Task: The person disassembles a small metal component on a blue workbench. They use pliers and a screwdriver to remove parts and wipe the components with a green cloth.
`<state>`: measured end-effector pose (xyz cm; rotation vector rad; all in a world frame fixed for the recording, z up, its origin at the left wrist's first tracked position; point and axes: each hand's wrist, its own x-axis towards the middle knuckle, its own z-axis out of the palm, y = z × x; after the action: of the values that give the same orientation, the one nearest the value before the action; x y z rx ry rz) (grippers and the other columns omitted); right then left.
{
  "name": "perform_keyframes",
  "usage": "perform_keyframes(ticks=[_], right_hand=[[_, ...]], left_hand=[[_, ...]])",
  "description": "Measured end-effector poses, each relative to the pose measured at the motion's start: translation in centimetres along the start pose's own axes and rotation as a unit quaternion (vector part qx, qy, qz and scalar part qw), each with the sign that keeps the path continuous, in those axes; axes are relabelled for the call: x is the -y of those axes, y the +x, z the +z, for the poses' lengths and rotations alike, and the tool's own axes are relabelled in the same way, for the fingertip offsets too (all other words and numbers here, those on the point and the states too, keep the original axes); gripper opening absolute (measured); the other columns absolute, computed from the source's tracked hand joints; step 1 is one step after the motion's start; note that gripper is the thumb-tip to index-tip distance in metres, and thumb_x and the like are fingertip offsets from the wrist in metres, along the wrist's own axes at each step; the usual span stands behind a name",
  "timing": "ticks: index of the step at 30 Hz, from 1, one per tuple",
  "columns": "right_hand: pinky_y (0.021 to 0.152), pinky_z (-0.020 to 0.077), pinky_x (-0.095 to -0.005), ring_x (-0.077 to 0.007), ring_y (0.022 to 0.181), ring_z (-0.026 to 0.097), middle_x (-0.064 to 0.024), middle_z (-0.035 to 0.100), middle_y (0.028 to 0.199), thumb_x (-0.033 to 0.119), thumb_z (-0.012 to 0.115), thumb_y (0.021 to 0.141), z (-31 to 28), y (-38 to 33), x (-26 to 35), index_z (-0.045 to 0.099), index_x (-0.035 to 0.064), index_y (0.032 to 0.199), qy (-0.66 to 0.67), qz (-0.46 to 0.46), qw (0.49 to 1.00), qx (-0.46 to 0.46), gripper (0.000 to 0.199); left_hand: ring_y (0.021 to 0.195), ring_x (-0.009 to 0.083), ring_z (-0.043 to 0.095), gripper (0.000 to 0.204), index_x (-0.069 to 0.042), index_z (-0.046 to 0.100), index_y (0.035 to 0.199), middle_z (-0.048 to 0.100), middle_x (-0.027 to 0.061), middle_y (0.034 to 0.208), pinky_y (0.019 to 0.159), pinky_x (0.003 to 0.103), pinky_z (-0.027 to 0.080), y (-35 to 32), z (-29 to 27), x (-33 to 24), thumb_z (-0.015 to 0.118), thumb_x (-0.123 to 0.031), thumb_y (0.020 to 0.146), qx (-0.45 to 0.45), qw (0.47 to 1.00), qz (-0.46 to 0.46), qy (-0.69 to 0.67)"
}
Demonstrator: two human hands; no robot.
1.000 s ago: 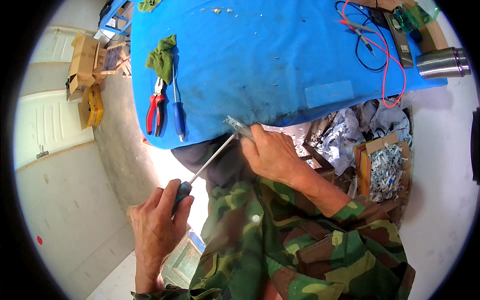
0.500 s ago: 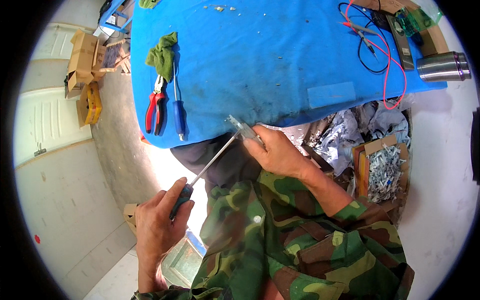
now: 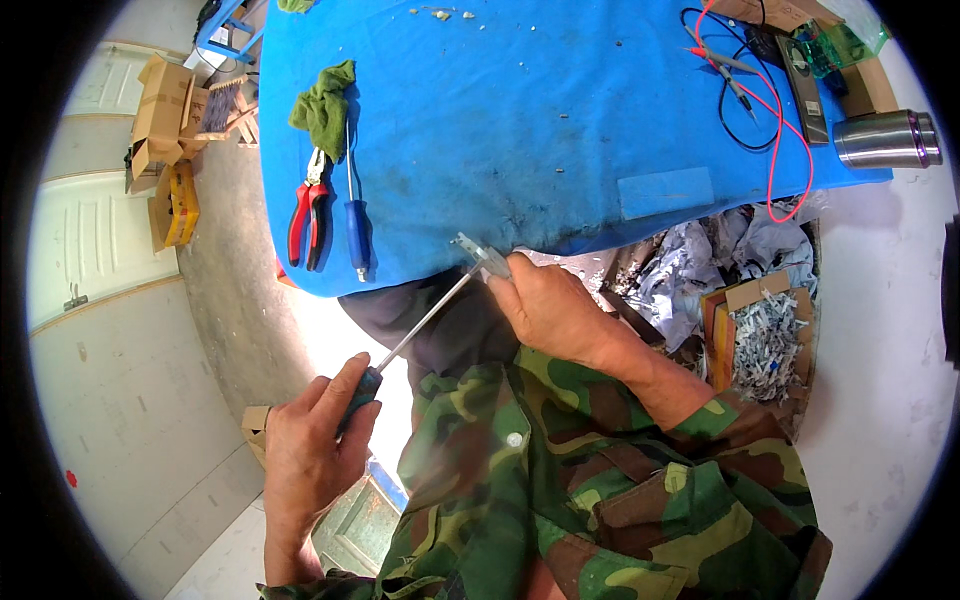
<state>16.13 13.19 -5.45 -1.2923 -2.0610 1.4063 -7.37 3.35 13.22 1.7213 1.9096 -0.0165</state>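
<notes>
My left hand [image 3: 318,430] is closed round the dark handle of a screwdriver [image 3: 425,322], whose long metal shaft slants up to the right. Its tip meets the side of a small grey part with short prongs at its end [image 3: 484,257]; the part's exact kind I cannot make out. That part is pinched between the thumb and fingers of my right hand [image 3: 555,308], just off the near edge of the blue-covered table [image 3: 470,130]. My right palm hides some of the part.
On the table's left lie red-handled pliers [image 3: 308,215], a blue-handled screwdriver [image 3: 357,235] and a green cloth [image 3: 322,108]. To the right are red and black test leads [image 3: 775,130] and a steel flask [image 3: 885,140]. Below stands a box of shredded paper [image 3: 768,350].
The grey part has turned slightly in my right fingers. My left hand has shifted a little to the left with the screwdriver, whose tip stays at the part.
</notes>
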Motion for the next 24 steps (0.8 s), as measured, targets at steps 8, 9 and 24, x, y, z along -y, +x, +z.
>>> perform_keyframes(ticks=[8,9,24], right_hand=[[0.061,0.0516,-0.0596,-0.0500,0.067,0.067,-0.0259,0.065,0.067,0.025,0.062,0.103,-0.1,-0.2,0.7,0.054,-0.0028,0.094,-0.086,-0.014,0.996,-0.023,0.030],[0.061,0.0516,-0.0596,-0.0497,0.066,0.067,-0.0258,0.065,0.067,0.025,0.062,0.102,-0.1,0.0,0.8,0.054,-0.0029,0.094,-0.091,-0.014,0.995,-0.025,0.030],[0.062,0.0515,-0.0605,-0.0508,0.067,0.066,-0.0269,0.066,0.068,0.026,0.062,0.103,0.1,0.0,0.5,0.054,-0.0033,0.095,-0.082,-0.020,0.996,-0.017,0.031]], left_hand=[[0.062,0.0280,0.063,0.049,-0.007,0.064,0.134,0.062,0.0092,0.080,0.055,0.042,0.050,0.2,-0.8,-1.3,0.078,-0.005,0.087,-0.038,0.973,0.092,0.209],[0.061,0.0278,0.062,0.049,-0.008,0.064,0.134,0.061,0.0087,0.079,0.054,0.042,0.049,0.2,-0.8,-1.3,0.078,-0.006,0.087,-0.048,0.967,0.101,0.228],[0.060,0.0272,0.065,0.048,-0.011,0.064,0.133,0.062,0.0063,0.076,0.051,0.041,0.049,-0.8,0.5,-0.2,0.079,-0.013,0.088,-0.034,0.990,0.058,0.127]])
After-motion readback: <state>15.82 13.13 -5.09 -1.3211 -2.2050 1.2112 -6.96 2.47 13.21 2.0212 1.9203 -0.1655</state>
